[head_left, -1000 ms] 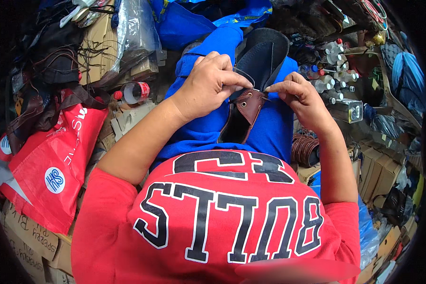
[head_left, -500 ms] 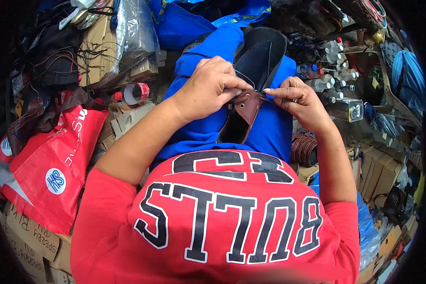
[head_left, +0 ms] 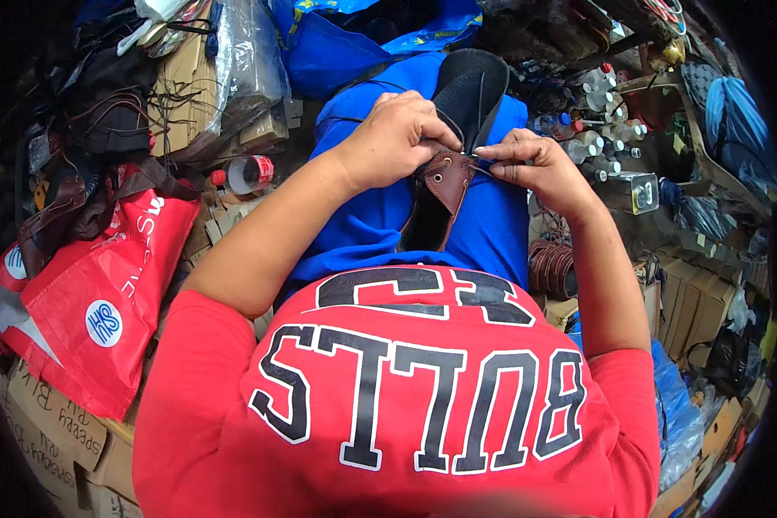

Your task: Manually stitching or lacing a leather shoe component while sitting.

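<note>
A shoe upper lies across my lap, its brown leather part (head_left: 447,192) fitted with metal eyelets and its long dark part (head_left: 473,86) stretching away between my knees. My left hand (head_left: 403,138) is closed, thumb and fingers pinching at the upper's edge beside the eyelets. From the other side, my right hand (head_left: 537,164) pinches a thin dark cord (head_left: 482,170) close to the brown leather's tip. Both sets of fingertips are a short way apart. What lies under the left fingers is partly hidden.
At left are a red bag (head_left: 104,293), a bottle with a red cap (head_left: 250,173) and stacked cardboard (head_left: 181,104). Several plastic bottles (head_left: 600,99) and a coil of brown cord (head_left: 551,266) stand at right. A blue bag (head_left: 328,52) lies ahead.
Both hands and the shoe upper have shifted slightly up in the picture. Each hand still pinches near the eyelets, and the fingertips remain close together.
</note>
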Motion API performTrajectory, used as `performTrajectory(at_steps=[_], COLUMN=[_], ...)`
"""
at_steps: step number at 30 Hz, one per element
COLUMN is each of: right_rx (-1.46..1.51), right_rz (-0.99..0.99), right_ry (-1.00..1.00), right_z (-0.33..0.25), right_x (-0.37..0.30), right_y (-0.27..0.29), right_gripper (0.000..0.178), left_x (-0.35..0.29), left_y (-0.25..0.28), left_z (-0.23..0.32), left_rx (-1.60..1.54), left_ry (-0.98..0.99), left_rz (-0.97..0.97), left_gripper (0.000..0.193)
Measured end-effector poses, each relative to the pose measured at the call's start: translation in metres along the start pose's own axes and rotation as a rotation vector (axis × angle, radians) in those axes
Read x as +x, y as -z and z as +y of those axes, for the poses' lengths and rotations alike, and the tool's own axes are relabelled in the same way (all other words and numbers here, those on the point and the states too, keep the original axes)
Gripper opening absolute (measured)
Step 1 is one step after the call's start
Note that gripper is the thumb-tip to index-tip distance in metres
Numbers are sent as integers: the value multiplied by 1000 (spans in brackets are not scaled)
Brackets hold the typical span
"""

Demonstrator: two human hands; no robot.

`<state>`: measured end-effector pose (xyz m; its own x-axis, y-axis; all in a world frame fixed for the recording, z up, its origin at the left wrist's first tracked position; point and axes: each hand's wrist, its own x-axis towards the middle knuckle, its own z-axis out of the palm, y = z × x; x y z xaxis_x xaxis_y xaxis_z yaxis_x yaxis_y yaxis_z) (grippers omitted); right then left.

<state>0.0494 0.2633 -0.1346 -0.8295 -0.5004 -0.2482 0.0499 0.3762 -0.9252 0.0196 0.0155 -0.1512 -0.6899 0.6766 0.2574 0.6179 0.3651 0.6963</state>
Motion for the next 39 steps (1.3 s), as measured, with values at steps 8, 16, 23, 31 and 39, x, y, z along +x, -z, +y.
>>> performTrajectory(at_steps=[8, 16, 23, 31, 39], right_rx=[-690, -75, 289, 215, 261], right_rz=[185, 217, 176, 241, 111], right_ry=[266, -52, -151, -154, -110], right_z=[-29, -15, -5, -2, -1], right_x=[-18, -17, -9, 2, -3], right_y=[-9, -25, -21, -23, 5], right_gripper=[32, 29, 27, 17, 15], left_x=[-14, -24, -15, -2, -8], left_y=[12, 2, -7, -19, 8], left_z=[23, 24, 21, 22, 23], left_rx=[235, 112, 75, -13, 87], left_ry=[-63, 120, 256, 310, 201], left_rz=[158, 153, 90, 59, 116], left_gripper=[18, 22, 19, 15, 8])
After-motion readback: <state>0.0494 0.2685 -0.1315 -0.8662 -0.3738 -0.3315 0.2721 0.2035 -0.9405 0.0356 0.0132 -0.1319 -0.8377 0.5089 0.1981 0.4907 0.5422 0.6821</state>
